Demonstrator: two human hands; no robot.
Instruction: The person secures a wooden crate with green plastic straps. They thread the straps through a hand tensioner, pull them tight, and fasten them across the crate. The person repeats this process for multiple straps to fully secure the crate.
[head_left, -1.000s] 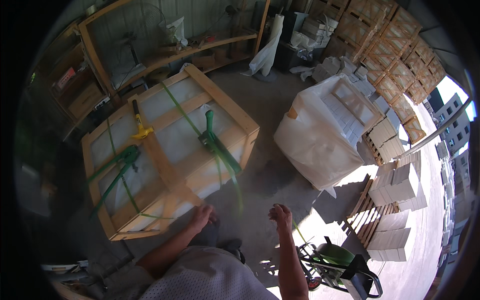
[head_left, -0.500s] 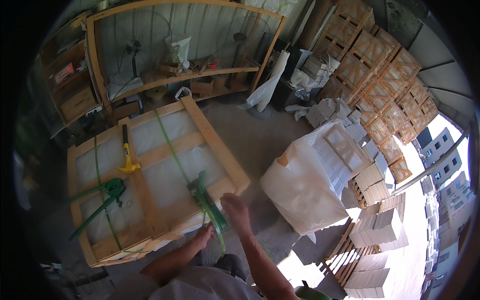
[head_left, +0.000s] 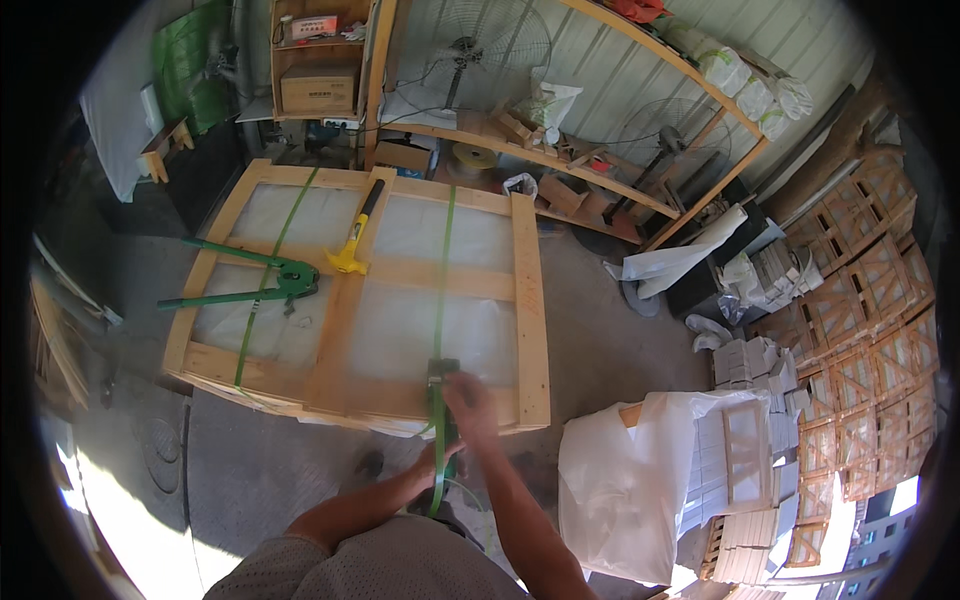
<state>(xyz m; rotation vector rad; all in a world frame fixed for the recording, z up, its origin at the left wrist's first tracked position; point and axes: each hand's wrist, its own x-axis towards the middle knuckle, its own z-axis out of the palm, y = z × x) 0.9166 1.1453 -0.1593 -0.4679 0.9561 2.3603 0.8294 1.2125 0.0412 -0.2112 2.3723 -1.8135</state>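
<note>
Head view: right hand (head_left: 468, 398) presses on the green strap (head_left: 442, 290) at the crate (head_left: 530, 300) edge; left hand (head_left: 440, 462), nearer the body, apparently grips the strap's tail. The strap runs straight away.

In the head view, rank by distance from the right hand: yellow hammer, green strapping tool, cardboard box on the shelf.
From the right hand at the crate's near edge:
1. Yellow hammer, on the crate's middle slat.
2. Green strapping tool, on the crate's left side.
3. Cardboard box, on the far shelf.
</note>
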